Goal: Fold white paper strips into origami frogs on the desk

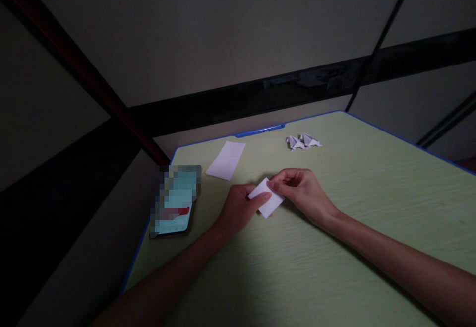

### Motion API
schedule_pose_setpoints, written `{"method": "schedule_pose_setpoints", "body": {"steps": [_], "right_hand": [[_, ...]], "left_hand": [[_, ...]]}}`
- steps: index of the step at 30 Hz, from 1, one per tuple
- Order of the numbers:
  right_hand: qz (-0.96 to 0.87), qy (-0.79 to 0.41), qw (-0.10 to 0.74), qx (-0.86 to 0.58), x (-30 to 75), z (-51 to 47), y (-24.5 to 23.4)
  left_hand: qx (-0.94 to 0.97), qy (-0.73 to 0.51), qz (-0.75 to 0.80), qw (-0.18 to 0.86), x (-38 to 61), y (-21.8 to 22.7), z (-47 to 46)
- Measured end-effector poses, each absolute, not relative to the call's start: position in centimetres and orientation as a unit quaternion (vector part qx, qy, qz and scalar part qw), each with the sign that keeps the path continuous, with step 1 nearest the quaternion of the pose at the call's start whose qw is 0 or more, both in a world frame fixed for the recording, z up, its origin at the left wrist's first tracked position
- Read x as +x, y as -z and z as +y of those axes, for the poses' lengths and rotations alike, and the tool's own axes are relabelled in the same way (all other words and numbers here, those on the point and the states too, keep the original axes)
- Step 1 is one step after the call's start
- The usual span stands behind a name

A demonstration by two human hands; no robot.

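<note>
A small folded piece of white paper [268, 207] is held just above the table, turned so one corner points towards me. My left hand [238, 209] grips its left side, the thumb lying flat across the front and the fingers behind it. At the upper right edge, my right hand [299, 188] pinches the paper between thumb and fingertips. Beyond the hands, to the left, lies a flat sheet of white paper [226, 160] with faint creases. Two folded paper figures [303, 142] sit side by side farther back, partly overlapping in view.
A phone [176, 200] with a lit, blurred screen lies at the table's left edge. The pale green table [372, 188] has a blue rim and a blue strip [260, 130] along its far edge. Panelled doors [238, 34] with dark bands stand right behind it.
</note>
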State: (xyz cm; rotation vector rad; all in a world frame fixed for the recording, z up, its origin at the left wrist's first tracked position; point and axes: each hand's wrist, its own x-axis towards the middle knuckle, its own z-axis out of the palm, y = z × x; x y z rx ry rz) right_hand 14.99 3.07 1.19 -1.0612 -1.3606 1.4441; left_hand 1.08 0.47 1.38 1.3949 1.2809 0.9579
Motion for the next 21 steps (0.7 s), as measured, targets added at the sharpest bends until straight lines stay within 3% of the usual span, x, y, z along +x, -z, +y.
{"method": "schedule_pose_setpoints", "body": {"steps": [21], "right_hand": [[-0.512, -0.594, 0.465, -0.412, 14.50, 3.09, -0.94]], "left_hand": [[0.584, -0.403, 0.545, 0.448, 1.03, -0.76, 0.56]]}}
